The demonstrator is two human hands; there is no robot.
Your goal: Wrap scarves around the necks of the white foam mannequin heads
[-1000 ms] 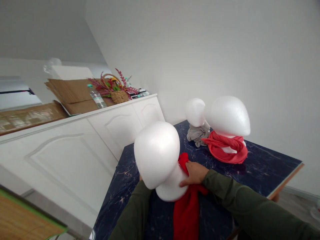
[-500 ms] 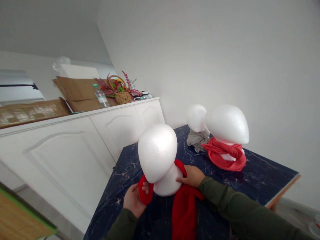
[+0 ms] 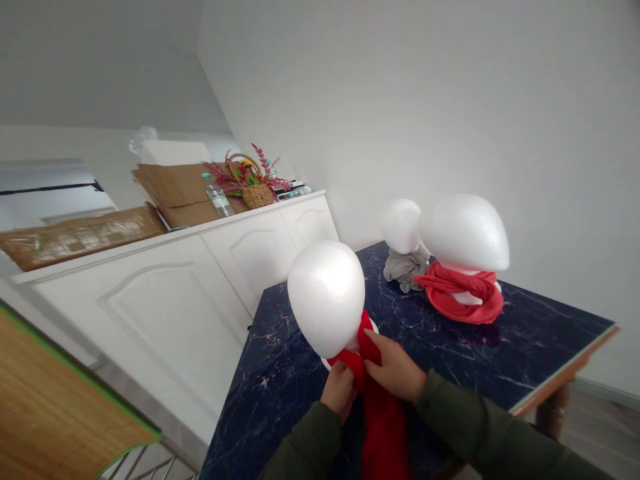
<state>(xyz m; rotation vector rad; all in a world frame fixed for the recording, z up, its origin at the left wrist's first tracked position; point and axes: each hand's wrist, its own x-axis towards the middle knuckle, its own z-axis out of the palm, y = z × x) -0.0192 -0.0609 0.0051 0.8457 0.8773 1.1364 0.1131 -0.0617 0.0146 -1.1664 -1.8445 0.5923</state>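
A white foam mannequin head point(image 3: 327, 293) stands on the dark blue marbled table point(image 3: 280, 333) in front of me. Around its neck runs a red scarf point(image 3: 385, 427), whose long end hangs down toward me. My left hand point(image 3: 341, 387) is closed on the scarf's loop at the front of the neck. Close beside it, my right hand point(image 3: 394, 363) grips the scarf at the neck's right side. Both hands partly cover the neck and the fabric.
Farther back on the table stand two more foam heads, one with a coral scarf point(image 3: 445, 300), the other with a grey scarf point(image 3: 403, 270). Along the left runs a white cabinet point(image 3: 165, 293) bearing cardboard, a water bottle point(image 3: 219, 198) and a flower basket point(image 3: 257, 196).
My left hand has brought the scarf's loop rightward across the front of the neck, close to my right hand. The camera view has shifted slightly.
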